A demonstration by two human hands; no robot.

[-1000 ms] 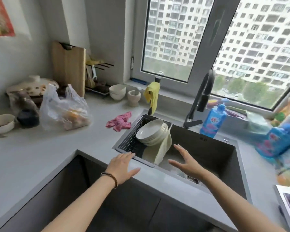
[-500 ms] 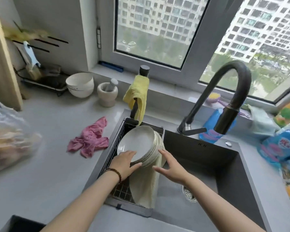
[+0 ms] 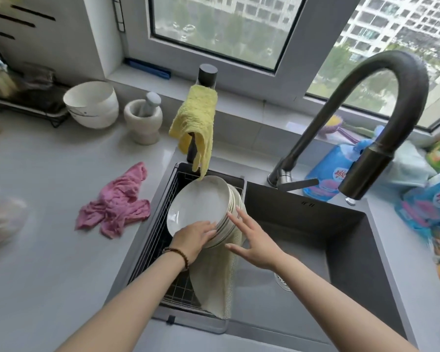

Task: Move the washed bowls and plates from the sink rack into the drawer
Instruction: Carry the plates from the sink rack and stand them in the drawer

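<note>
1. The stack of plates [image 3: 201, 204] leans in the sink rack [image 3: 160, 224], directly under and between both hands. It rests on a pale cloth [image 3: 214, 280] that hangs down below the wrists. It does not look lifted yet.
2. A second ago both hands hovered spread over the near edge of the sink, short of the rack. Half a second ago they reached the plates, and now they bracket the stack.
3. The left hand [image 3: 192, 240] lies across the lower rims, fingers draped over the edges. Its thumb is hidden, so I cannot tell whether it truly clasps.
4. The right hand [image 3: 254, 247] is spread, fingers straight, with its fingertips touching the stack's right flank.
5. Judgement: reaching is over and the grasp is being set. The first load seems about to leave the rack, and nothing appears to have been moved so far. The drawer is out of view.
6. Beyond the hands, a yellow cloth [image 3: 196, 123] hangs just past the plates' top edge and could brush them on the way up.
7. The sink [image 3: 341, 250] lies right of the right hand, with the faucet [image 3: 366, 97] arching above it. A pink cloth [image 3: 117, 204] lies left of the left hand, and white bowls [image 3: 92, 105] sit farther off.
</note>
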